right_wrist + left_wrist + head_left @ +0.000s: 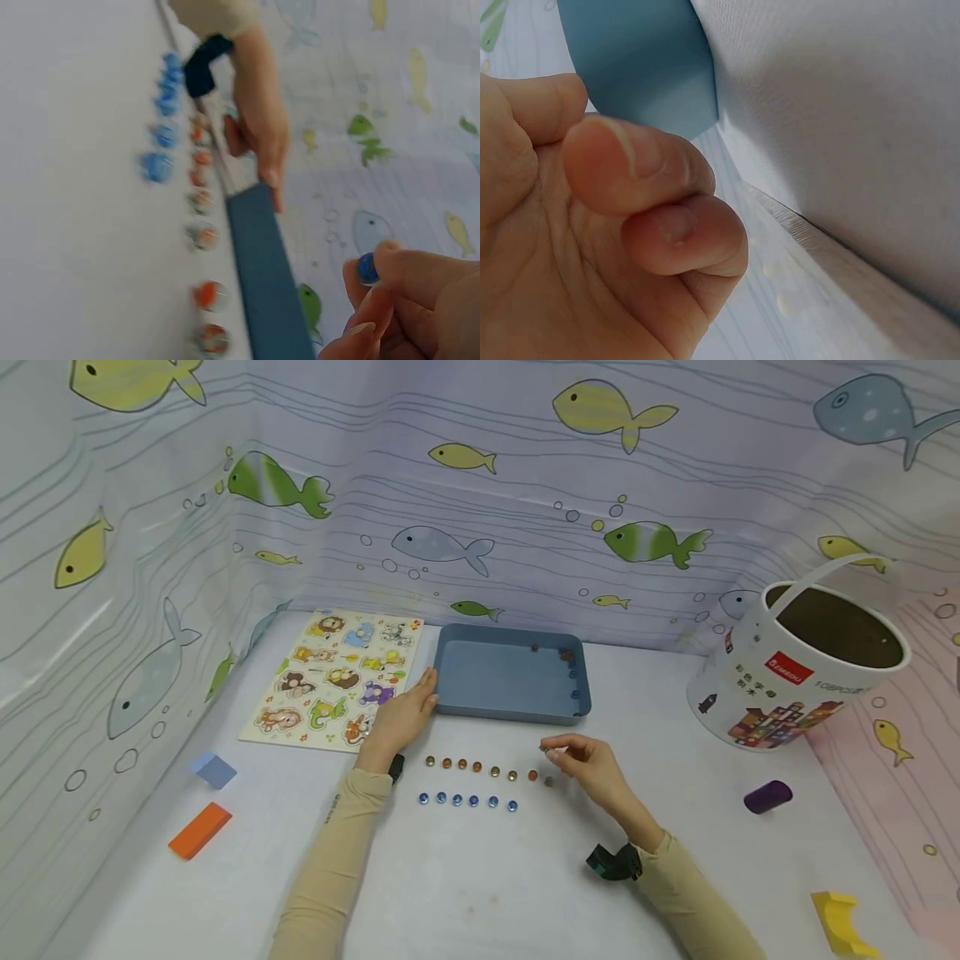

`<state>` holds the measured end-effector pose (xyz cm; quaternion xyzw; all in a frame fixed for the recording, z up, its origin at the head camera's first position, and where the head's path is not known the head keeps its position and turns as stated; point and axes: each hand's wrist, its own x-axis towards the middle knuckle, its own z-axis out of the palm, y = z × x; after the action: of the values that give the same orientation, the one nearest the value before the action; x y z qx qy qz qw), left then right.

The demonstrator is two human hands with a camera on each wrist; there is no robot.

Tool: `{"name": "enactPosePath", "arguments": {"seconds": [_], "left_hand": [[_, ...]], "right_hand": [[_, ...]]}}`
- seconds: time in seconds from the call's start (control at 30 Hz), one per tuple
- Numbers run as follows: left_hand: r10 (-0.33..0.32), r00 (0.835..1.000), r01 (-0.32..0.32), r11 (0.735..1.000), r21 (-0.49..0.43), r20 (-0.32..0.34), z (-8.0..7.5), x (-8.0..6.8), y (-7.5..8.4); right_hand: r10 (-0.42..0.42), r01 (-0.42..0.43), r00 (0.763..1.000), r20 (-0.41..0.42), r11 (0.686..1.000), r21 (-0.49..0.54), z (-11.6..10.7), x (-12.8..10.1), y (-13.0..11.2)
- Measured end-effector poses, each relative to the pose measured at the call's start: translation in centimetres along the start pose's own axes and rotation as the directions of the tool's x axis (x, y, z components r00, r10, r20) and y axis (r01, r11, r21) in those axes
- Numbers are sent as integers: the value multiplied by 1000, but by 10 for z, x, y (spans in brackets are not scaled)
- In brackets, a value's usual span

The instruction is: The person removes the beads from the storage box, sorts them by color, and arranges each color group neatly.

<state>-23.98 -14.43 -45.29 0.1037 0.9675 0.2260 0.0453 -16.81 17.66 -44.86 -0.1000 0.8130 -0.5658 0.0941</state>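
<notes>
My right hand (551, 747) hovers just above the table in front of the blue tray (510, 714) and pinches a small blue glass bead (366, 268) between thumb and fingertips (397, 262). Below it lie two rows of beads: an orange-brown row (477, 767) and a blue row (465, 799). A few more beads (572, 672) lie along the tray's right inner wall. My left hand (401, 714) rests on the table with its fingertips against the tray's front left corner and holds nothing; the left wrist view shows its fingers (630, 165) bent beside the tray (637, 67).
An animal puzzle board (333, 681) lies left of the tray. A white bucket (802, 668) stands tilted at the right, with a purple cylinder (767, 796) and a yellow block (843, 922) nearer me. An orange block (199, 830) and a blue block (213, 770) lie at the left. Fish-patterned walls enclose the table.
</notes>
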Motion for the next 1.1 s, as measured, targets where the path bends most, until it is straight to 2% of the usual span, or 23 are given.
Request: {"name": "enactPosePath", "arguments": {"seconds": [0.1, 0.2, 0.33, 0.5, 0.73, 0.87, 0.97, 1.1], "left_hand": [[-5, 1000, 5, 1000, 0, 4, 0, 0, 0], [-10, 1000, 10, 1000, -2, 7, 0, 0, 0], [-6, 1000, 6, 1000, 0, 5, 0, -1, 1], [4, 1000, -4, 1000, 2, -14, 0, -1, 0], [11, 1000, -11, 1000, 1, -20, -1, -1, 0], [15, 1000, -15, 1000, 4, -18, -1, 0, 1], [16, 1000, -16, 1000, 8, -17, 1, 1, 0], [11, 1000, -11, 1000, 3, -11, 2, 0, -1]], "right_hand": [[-9, 11, 998, 69, 1000, -29, 10, -12, 8], [-35, 49, 991, 129, 993, -109, 18, -21, 15], [-127, 166, 976, 177, 961, -221, 26, -28, 19], [-202, 254, 957, 207, 930, -267, 30, -29, 17], [-222, 283, 951, 214, 903, -323, 32, -27, 20], [-224, 282, 952, 211, 909, -308, 28, -26, 18], [-223, 263, 961, 166, 923, -280, 19, -21, 8], [-231, 235, 972, 46, 931, -280, -4, 1, -6]]}}
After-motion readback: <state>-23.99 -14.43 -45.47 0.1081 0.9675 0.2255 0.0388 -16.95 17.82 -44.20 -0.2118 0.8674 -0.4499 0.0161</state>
